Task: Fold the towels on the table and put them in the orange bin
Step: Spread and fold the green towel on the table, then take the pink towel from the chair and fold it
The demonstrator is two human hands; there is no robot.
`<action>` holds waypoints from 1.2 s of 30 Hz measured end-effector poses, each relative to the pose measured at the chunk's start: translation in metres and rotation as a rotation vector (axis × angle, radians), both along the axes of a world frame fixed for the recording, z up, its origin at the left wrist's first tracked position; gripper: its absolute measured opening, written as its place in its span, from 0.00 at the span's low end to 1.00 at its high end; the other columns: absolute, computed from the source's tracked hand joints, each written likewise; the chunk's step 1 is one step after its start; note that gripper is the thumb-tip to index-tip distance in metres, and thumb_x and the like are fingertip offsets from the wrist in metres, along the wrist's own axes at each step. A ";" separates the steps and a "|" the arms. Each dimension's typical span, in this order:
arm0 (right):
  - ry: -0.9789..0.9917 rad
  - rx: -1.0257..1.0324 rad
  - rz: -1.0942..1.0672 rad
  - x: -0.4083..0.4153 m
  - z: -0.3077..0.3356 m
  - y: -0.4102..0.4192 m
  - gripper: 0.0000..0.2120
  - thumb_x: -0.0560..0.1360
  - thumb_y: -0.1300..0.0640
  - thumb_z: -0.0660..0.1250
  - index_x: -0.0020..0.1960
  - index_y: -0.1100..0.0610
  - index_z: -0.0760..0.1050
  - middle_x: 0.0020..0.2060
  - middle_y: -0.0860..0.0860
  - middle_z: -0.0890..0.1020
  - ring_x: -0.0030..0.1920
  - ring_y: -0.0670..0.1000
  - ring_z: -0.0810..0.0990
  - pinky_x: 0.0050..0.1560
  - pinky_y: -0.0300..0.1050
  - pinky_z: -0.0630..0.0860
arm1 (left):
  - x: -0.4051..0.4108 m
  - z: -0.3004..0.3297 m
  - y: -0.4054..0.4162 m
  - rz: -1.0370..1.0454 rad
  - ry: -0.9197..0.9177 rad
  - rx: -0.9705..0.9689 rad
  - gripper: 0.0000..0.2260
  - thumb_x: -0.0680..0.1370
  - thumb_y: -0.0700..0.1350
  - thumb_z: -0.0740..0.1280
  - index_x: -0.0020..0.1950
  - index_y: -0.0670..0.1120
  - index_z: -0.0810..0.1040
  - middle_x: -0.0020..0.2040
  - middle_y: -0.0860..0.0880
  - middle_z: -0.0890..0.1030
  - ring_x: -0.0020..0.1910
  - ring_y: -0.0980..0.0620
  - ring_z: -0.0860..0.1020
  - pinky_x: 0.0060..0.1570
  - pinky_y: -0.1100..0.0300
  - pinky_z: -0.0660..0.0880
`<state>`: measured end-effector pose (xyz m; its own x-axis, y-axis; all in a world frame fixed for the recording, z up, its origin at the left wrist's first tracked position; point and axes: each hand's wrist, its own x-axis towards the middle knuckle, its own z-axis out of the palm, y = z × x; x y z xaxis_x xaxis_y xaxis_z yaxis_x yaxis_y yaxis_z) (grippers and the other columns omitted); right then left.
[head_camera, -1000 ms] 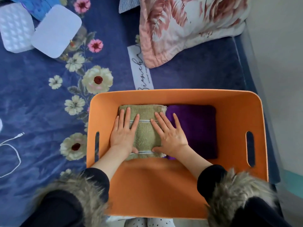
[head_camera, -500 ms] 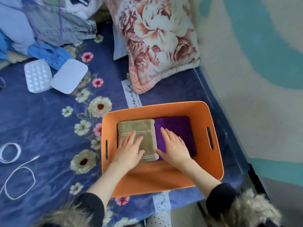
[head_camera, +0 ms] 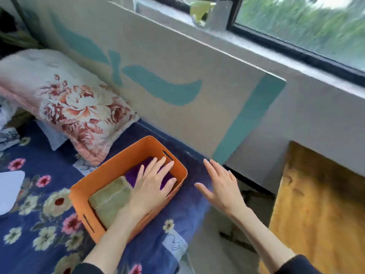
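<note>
Setting: a bed spread with a dark blue floral blanket [head_camera: 29, 204], pushed against a grey wall panel with teal shapes [head_camera: 167, 91], below a window [head_camera: 306, 26]; the frame is smeared by camera motion. Item one: orange bin [head_camera: 178, 185], near the blanket's right edge, holding two folded towels side by side, the olive-green towel [head_camera: 107, 201] toward its near end and the purple towel [head_camera: 136, 173] toward its far end. Left hand [head_camera: 152, 183]: flat, fingers straight and spread, now over the purple towel, where a second ago it pressed the olive one; contact probable, not certain. Right hand [head_camera: 220, 186]: has left the bin and hangs open past the blanket's right edge, holding nothing. The view has swung up and rightward. Judgement: both visible towels are stowed, so the task looks at or near completion. Adjacent: floral pillow [head_camera: 65, 99] at the far edge; a yellow wooden surface [head_camera: 320, 214] off to the right.
</note>
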<state>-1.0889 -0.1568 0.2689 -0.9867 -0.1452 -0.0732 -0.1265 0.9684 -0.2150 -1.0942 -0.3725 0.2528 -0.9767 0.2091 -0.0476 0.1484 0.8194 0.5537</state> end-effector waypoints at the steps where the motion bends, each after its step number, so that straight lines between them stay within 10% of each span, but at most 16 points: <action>1: 0.023 -0.001 -0.065 0.015 0.010 0.013 0.35 0.75 0.35 0.55 0.76 0.48 0.49 0.75 0.49 0.57 0.74 0.48 0.56 0.72 0.50 0.54 | 0.005 0.010 0.015 -0.050 0.022 0.023 0.22 0.80 0.54 0.58 0.74 0.57 0.59 0.76 0.56 0.56 0.76 0.55 0.49 0.73 0.50 0.44; 19: 0.279 -0.080 -1.175 0.461 0.083 0.159 0.31 0.77 0.39 0.55 0.76 0.46 0.51 0.75 0.49 0.56 0.75 0.48 0.53 0.74 0.52 0.51 | 0.269 0.107 0.293 -1.183 0.233 0.077 0.23 0.79 0.58 0.54 0.74 0.57 0.59 0.76 0.54 0.56 0.76 0.53 0.48 0.74 0.48 0.48; 36: 0.354 0.055 -2.148 0.969 0.083 -0.018 0.29 0.78 0.42 0.55 0.75 0.47 0.51 0.74 0.46 0.59 0.74 0.47 0.57 0.74 0.53 0.56 | 0.797 0.099 0.315 -2.128 0.094 0.174 0.23 0.78 0.59 0.52 0.72 0.56 0.63 0.75 0.54 0.61 0.75 0.53 0.54 0.74 0.51 0.52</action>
